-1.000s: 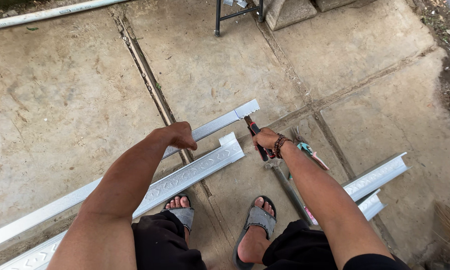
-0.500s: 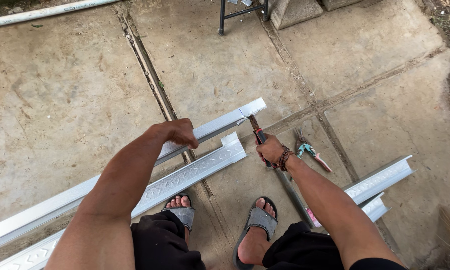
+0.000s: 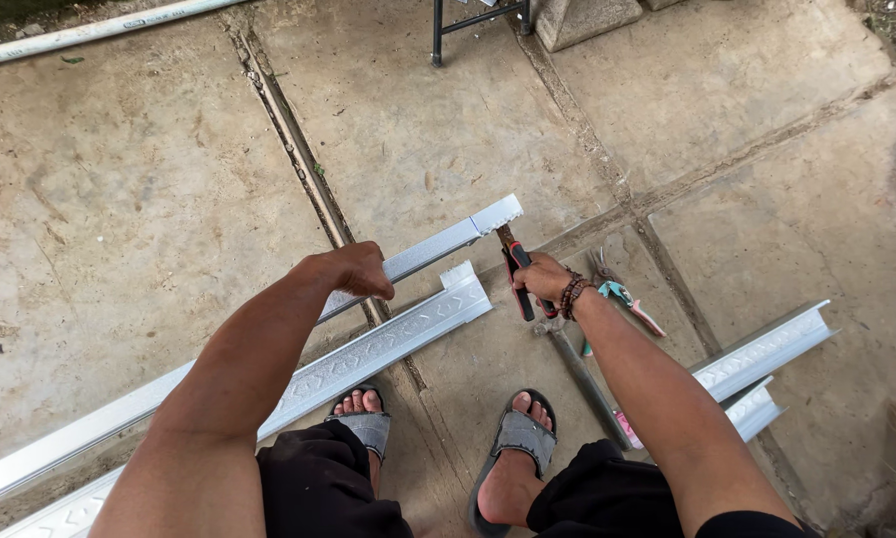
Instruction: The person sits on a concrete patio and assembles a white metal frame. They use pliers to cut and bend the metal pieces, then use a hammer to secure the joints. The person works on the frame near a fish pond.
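With our left hand (image 3: 353, 269) gripping the raised metal channel (image 3: 438, 242) and our right hand (image 3: 542, 282) closed on the red-handled snips (image 3: 515, 274) at its jagged end, trimming seems underway, not finished.

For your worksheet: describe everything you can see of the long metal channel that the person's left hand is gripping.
The metal channel is a long, thin, silvery-grey profile, seemingly folded sheet metal. It runs diagonally from the lower left edge of the picture up to a jagged, toothed cut end near the middle. The left hand grips it a little back from that end, which looks slightly raised above the concrete floor. The red-and-black-handled snips in the right hand point at the cut end; contact is unclear. A second, embossed channel lies beside it.
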